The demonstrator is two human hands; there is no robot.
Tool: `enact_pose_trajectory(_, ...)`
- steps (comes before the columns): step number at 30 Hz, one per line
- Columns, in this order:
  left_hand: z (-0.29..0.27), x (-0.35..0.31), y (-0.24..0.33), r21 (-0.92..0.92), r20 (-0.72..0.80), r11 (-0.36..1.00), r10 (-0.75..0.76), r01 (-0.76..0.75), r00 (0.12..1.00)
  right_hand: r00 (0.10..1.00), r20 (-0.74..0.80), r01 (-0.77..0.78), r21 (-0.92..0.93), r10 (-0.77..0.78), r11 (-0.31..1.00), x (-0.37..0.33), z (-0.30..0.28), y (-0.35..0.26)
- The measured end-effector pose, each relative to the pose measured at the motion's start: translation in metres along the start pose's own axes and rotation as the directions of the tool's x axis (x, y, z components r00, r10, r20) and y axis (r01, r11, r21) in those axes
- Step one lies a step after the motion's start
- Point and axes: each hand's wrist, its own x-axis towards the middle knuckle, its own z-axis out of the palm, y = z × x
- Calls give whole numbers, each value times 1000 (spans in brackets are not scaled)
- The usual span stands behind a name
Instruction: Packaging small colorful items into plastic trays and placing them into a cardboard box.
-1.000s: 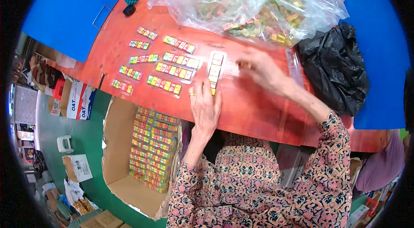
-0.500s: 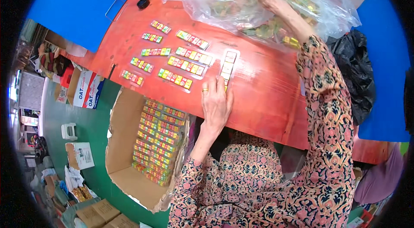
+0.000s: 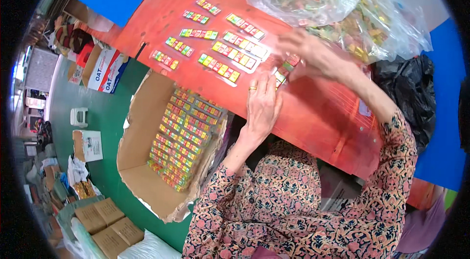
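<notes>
One strip (image 3: pixel 285 69) could skew if left hand (image 3: pixel 263 103), resting outstretched on its end, slips; right hand (image 3: pixel 316 54) too blurred to tell grip.

Upright white cardboard carton with red and blue panels (image 3: pixel 107 72), left: large capital lettering set sideways, running up face, shown twice side by side; boldest print in view. Small open white cardboard carton (image 3: pixel 92 145) on green floor (image 3: pixel 106 117): dark print on white side, too small to read. Brown cardboard cartons (image 3: pixel 126 230), lower left: faint marks on tops, illegible. Clear plastic strips of small red, yellow, green pieces (image 3: pixel 219 67) on flat red tabletop (image 3: pixel 313 107): tiny marks on pieces, unreadable.
</notes>
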Motion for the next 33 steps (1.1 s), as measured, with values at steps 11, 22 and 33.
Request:
enact_pose_trajectory(11, -29, -10, -12, -108, 3, 991, 83, -82, 997, 981, 191, -97, 309, 39, 946, -13, 4, -34)
enact_pose_trajectory(22, -79, 7, -74, 29, -242, 938, -328, 345, 913, 844, -158, -437, 348, 512, 829, 96, 21, 5)
enact_pose_trajectory(33, -53, -5, -74, 78, -274, 937, -308, 341, 911, 786, -256, -574, 37, 563, 818, 143, 71, 9)
